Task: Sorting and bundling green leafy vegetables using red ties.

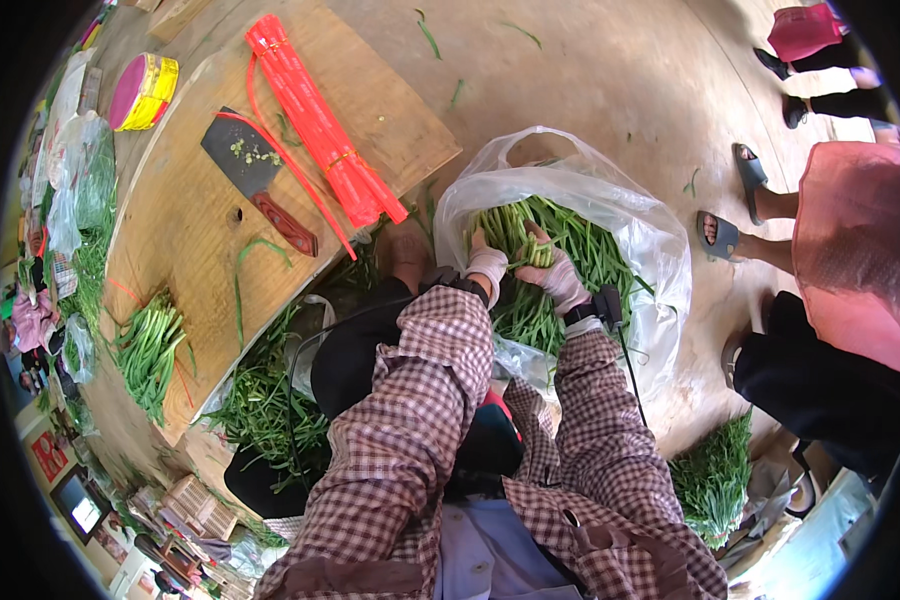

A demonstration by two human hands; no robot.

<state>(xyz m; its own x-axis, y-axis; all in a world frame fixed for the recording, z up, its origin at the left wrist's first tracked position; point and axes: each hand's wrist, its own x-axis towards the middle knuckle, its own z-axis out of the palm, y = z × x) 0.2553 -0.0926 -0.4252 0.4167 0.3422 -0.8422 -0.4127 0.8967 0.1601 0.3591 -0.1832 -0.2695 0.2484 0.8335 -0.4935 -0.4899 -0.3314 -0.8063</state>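
Observation:
A large clear plastic bag (650,230) stands open in front of me, full of long green leafy stalks (595,250). Inside its opening, both my hands, in pale, partly fingertip-bare coverings, grip a bunch of pale-green stalks (520,230). My left hand (485,262) is closed on the bunch's left side, my right hand (555,275) on its right. To the left, a worn wooden board (180,260) bears a cleaver (232,165) with chopped bits on its blade, a bundle of red printed ties (320,120) with one loose strip, and a small bunch of greens (150,350).
A round pink-and-yellow roll (142,92) lies top left. More greens lie left of my legs (260,410) and at lower right (712,480). Other people's sandalled feet (720,235) and a pink garment (850,250) are at the right. Bags and clutter (95,180) line the far left.

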